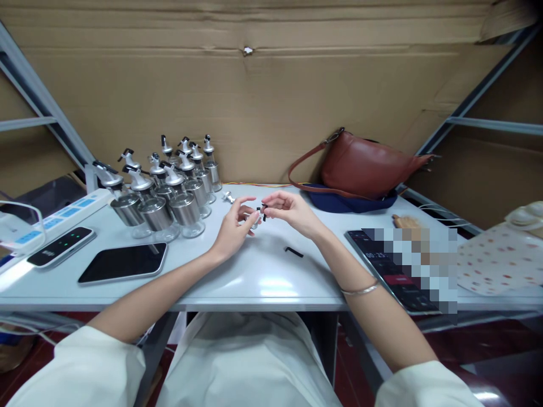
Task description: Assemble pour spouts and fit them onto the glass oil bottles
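Note:
Over the middle of the table, my left hand (235, 227) is closed around a small silver pour spout (257, 219), mostly hidden by the fingers. Close beside it, my right hand (292, 212) pinches a small black plastic piece (264, 212) at the spout's black tip. Whether the two parts touch, I cannot tell. A bent black lever (294, 252) lies on the table below my right hand. Another silver spout (228, 196) rests just behind my left hand. Several glass-and-steel oil bottles (159, 213) with silver spouts and black levers stand grouped to the left.
A tablet (123, 263), a black-faced device (61, 247) and a power strip (63, 217) lie on the left. At the back right, a brown leather bag (365, 167) sits on dark blue fabric (348, 200). A partly blurred screen (382, 265) lies right of my right forearm.

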The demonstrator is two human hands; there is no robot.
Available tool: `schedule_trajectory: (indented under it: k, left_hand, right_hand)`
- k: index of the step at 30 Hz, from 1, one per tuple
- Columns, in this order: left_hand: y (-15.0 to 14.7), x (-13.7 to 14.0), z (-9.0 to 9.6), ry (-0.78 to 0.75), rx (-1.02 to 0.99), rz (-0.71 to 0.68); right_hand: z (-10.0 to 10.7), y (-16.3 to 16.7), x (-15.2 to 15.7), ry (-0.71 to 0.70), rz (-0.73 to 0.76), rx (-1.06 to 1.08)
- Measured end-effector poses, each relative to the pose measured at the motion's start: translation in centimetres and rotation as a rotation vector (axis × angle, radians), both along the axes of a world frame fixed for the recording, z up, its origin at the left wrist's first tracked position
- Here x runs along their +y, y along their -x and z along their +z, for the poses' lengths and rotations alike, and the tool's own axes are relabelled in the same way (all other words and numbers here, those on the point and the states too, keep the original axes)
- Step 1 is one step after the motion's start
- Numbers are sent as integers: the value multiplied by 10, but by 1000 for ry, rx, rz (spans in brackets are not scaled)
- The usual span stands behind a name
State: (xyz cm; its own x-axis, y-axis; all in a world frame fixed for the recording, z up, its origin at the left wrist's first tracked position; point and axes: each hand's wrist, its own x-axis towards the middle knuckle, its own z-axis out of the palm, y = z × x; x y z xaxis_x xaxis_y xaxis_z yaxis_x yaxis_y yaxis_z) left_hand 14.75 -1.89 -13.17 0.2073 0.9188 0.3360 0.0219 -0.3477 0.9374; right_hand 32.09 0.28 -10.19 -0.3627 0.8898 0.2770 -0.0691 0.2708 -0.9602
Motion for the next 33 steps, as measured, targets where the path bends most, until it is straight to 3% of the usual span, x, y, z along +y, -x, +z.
schedule_trajectory:
  k: [10,21,26,29,33]
  left_hand:
    - [1,-2,2,-51,22,-2]
    - [2,-3,2,-59,17,-44]
    - [1,-3,5,-107,16,18]
    - [1,-1,5,-127,-15,85]
    - [2,1,6,-163,-43,180]
  right_hand:
    - [2,-1,-3,-70,-59,-103]
    - [2,3,-3,-64,-63,-50]
    - [2,3,-3,-45,-5,-13]
    - [0,2,-4,50,53,48]
    - [-5,3,-4,306,187,63]
